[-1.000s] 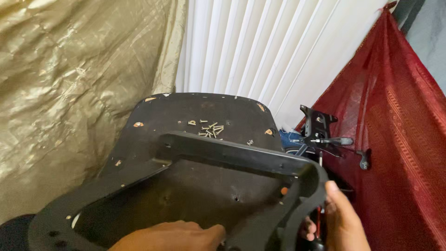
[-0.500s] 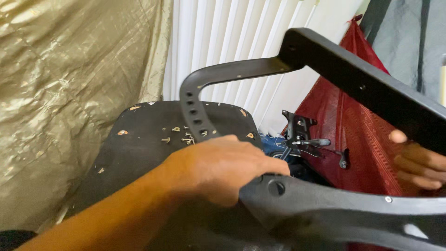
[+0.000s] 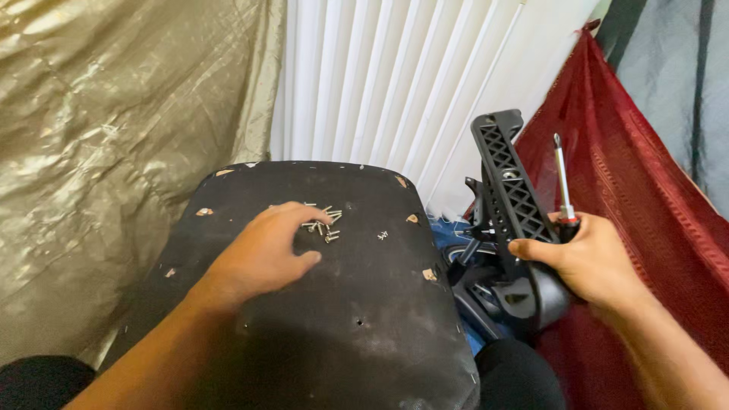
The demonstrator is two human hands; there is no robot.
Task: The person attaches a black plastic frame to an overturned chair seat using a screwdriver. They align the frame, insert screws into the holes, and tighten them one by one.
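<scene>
Left hand [image 3: 262, 254] touches screws [image 3: 323, 224]; right hand [image 3: 592, 258] grips screwdriver [image 3: 563, 182].

Lighting: bright, even, soft; strongest on the white pleated vertical blinds [image 3: 395, 83], near blown out at upper right. Glare: crinkled sheen across the gold foil-like sheet [image 3: 114, 137]. Shadows: faint, soft-edged, under the left hand [image 3: 262, 254] on the black fabric-covered seat underside [image 3: 342, 319]. Focus: sharp at centre; small silver screws [image 3: 323, 224] crisp. Blur: slight at lower corners and forearms. Distortion: mild wide-angle stretch at edges.
</scene>
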